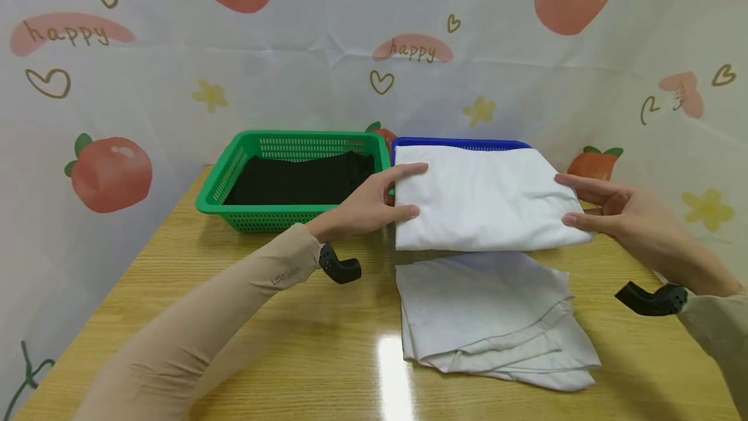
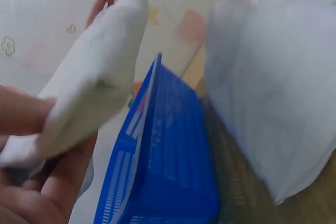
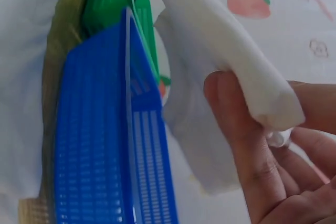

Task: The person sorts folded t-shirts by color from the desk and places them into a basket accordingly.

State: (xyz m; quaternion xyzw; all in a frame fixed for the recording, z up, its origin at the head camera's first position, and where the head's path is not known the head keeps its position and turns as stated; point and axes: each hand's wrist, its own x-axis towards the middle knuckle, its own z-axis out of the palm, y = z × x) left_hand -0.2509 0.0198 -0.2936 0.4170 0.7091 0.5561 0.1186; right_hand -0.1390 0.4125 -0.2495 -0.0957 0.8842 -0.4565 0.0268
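Both hands hold a folded white cloth (image 1: 485, 197) in the air in front of and above the blue basket (image 1: 491, 143), hiding most of it in the head view. My left hand (image 1: 374, 203) pinches the cloth's left edge, thumb on the near face. At the opposite edge my right hand (image 1: 610, 210) pinches it between thumb and fingers. The right wrist view shows the right thumb (image 3: 226, 103) pressed against the fold. A second white cloth (image 1: 485, 317), loosely folded with uneven layers, lies on the table below the held one.
Left of the blue basket stands a green basket (image 1: 292, 209) with folded black cloth (image 1: 292, 180) inside. Both baskets are at the back of the wooden table (image 1: 304, 343), close to a printed white curtain (image 1: 315, 83).
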